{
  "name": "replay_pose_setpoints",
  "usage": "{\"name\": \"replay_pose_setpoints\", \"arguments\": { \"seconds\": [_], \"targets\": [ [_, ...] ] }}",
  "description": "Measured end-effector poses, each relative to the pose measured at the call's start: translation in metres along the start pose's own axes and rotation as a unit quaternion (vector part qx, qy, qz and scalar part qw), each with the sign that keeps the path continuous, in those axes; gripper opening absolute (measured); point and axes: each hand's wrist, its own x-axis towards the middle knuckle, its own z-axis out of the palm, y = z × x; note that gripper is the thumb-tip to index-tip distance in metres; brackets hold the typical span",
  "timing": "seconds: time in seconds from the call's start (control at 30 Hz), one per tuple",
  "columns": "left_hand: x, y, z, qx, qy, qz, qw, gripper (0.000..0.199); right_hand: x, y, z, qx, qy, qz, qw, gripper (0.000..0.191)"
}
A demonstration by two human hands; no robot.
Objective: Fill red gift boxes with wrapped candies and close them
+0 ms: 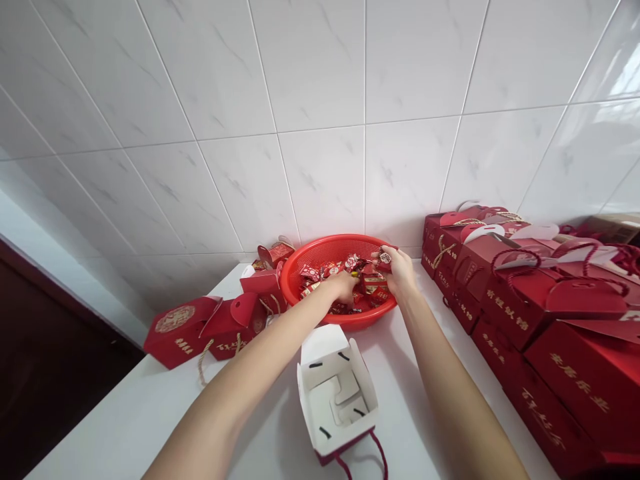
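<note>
Centrally, a red perforated basket (356,323) on the white table (285,427) holds a loose heap of small wrapped pieces (320,270), mostly red with gold or white print. Each piece I judge to be light, its wrapper thin and slippery, its contents hidden and their hardness uncertain; the best purchase is probably across the broad sides, between thumb and fingertips, with little pressure. The basket itself looks stiff yet slightly springy, best held by its rolled rim.

Right hand (401,272): raised at the basket's right rim, thumb and fingers pinching one dark red wrapped piece (384,259); my forearm slants in from the lower right. Left hand (343,288): lowered into the heap, back of the hand up, fingertips buried among the wrappers; whether they grip anything I cannot tell. My left forearm crosses diagonally from the lower left.

Foreground, between my forearms: an open carton (330,400), white interior upward, flaps spread, presumably light card that would dent if squeezed. Flanking: red boxes (183,330) at left, stacked red boxes (530,293) at right.
</note>
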Motion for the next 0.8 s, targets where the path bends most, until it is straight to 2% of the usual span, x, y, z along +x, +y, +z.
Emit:
{"name": "replay_pose_setpoints", "arguments": {
  "seconds": [0.07,0.17,0.27,0.4,0.5,0.8],
  "targets": [
    [0.0005,0.0013,-0.0014,0.034,0.004,-0.018,0.999,0.062,-0.0004,0.0002,0.0001,-0.002,0.002,0.001,1.000,0.008],
    [0.0006,0.0038,-0.0033,0.053,-0.024,-0.029,0.998,0.050,-0.0007,0.0003,-0.0002,-0.005,0.001,0.000,1.000,0.009],
    [0.0005,0.0064,-0.0035,0.062,-0.009,-0.036,0.997,0.046,-0.0008,-0.0001,-0.0003,-0.002,0.000,-0.001,1.000,0.007],
    [0.0014,0.0070,-0.0037,0.070,0.023,-0.104,0.992,0.046,-0.0012,-0.0012,0.0007,0.000,0.003,0.002,1.000,0.007],
    [0.0030,0.0055,-0.0046,0.064,0.018,-0.140,0.988,0.048,-0.0012,-0.0017,0.0012,-0.001,0.001,0.002,1.000,0.008],
    [0.0049,0.0041,-0.0036,0.075,-0.011,-0.116,0.990,0.052,-0.0004,-0.0005,-0.0003,-0.016,-0.001,-0.007,1.000,0.008]
  ]
}}
